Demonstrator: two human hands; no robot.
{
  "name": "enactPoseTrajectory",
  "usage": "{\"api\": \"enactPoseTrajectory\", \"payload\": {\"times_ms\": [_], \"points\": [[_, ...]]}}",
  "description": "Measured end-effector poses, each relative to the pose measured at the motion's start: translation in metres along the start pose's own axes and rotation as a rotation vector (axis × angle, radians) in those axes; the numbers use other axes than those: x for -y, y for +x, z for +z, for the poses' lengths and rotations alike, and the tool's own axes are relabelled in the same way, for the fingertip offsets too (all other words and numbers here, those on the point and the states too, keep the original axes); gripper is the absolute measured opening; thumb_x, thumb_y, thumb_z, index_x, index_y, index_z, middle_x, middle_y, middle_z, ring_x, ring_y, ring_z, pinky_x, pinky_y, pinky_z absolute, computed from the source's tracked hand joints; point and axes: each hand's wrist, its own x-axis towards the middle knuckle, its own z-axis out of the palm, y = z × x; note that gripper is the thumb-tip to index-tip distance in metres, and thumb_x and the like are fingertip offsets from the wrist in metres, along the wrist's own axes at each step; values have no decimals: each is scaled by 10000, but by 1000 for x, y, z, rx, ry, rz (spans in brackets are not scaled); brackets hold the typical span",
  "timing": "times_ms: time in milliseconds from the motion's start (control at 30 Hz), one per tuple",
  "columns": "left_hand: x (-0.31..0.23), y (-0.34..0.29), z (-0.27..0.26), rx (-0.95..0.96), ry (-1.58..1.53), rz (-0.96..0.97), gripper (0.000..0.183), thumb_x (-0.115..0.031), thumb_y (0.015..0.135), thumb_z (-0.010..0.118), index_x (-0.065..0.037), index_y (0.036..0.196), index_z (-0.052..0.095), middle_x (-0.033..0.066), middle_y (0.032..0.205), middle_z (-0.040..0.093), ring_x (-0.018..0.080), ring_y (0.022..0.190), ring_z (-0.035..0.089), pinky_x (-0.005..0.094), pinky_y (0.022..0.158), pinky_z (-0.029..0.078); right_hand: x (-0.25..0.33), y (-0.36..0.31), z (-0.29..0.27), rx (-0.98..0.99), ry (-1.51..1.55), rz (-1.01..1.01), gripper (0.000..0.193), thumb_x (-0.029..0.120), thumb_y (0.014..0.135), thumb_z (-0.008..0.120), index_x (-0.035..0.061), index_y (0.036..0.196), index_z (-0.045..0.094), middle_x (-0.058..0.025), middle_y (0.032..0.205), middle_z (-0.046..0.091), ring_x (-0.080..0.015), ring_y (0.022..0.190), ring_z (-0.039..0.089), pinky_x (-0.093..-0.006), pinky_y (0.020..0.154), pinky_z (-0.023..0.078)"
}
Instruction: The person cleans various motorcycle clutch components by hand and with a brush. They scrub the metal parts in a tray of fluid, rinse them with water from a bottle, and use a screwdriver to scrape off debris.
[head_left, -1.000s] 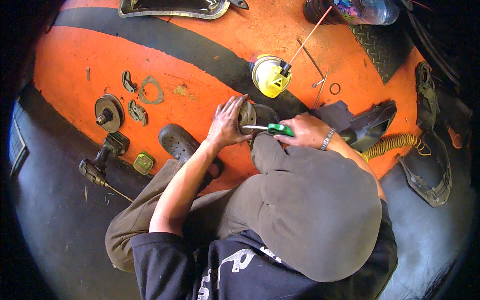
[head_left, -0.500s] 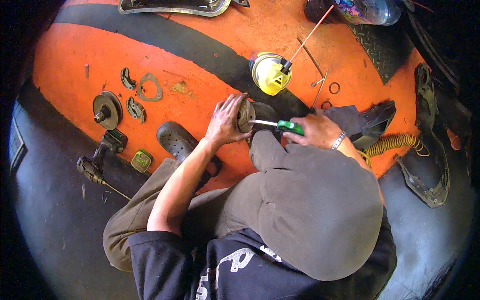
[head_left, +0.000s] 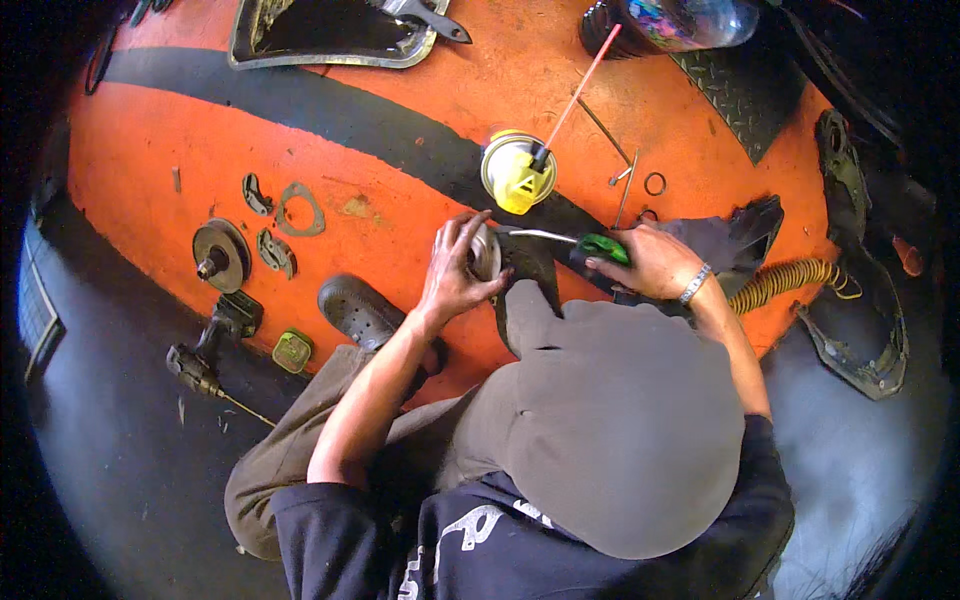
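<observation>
My left hand [head_left: 452, 268] is closed around a round, pale metal part [head_left: 486, 254], thumb below and fingers over its top. In my right hand [head_left: 655, 262] is a tool with a green and black handle [head_left: 605, 248] and a long, bright metal shaft. The shaft points left and its end lies by the upper right rim of the round part; whether it touches cannot be made out. A spray can [head_left: 518, 172] with a yellow top and red straw stands just beyond my hands. My dark shoe is partly hidden behind the part.
On the orange floor to the left lie a pulley-like disc [head_left: 221, 254], curved metal shoes [head_left: 275, 252], a gasket [head_left: 300, 210] and a power drill [head_left: 205, 350]. A metal tray [head_left: 340, 62] with a brush sits at the far side. At right are a yellow coiled hose [head_left: 790, 284] and black plastic pieces [head_left: 865, 345].
The round part has turned and shows more edge-on. The tool's shaft has shifted toward its upper rim. My right hand has moved slightly, and the whole view has shifted a little.
</observation>
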Motion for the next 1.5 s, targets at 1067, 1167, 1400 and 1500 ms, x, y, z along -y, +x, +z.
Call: {"api": "enactPoseTrajectory", "payload": {"times_ms": [1067, 1167, 1400, 1500], "points": [[22, -12, -31, -35, -1639, -703, 692, -524, 857, 499, -112, 1409, 438, 183, 1247, 593, 309, 1086, 613, 472, 803, 563, 11, 30, 62, -59, 119, -231, 415, 486, 909, 591, 103, 1048, 668, -162, 675, 638, -356, 659, 635, -471, 618, 495], [19, -10, -34, -35, -1658, -693, 697, -532, 856, 497, -121, 1414, 429, 182, 1242, 588, 310, 1087, 610, 470, 784, 565, 17, 28, 57, -18, 32, -204, 404, 466, 916, 587, 97, 1066, 658, -168, 735, 662, -363, 713, 648, -465, 643, 499], [22, 17, -78, 119, -1276, -637, 685, -505, 859, 509, -99, 1409, 450, 151, 1192, 609, 293, 1010, 633, 440, 789, 551, -13, 31, 62, -331, 216, -162, 456, 492, 897, 609, 62, 1036, 674, -213, 897, 673, -383, 871, 653, -483, 741, 503], [-27, 50, -128, 517, -244, -667, 668, -463, 866, 560, -106, 1423, 465, 149, 1176, 622, 260, 983, 639, 370, 798, 541, -42, 23, 64, -744, -31, -200, 404, 420, 870, 686, 36, 992, 663, -204, 917, 662, -379, 875, 642, -466, 752, 498]]}}
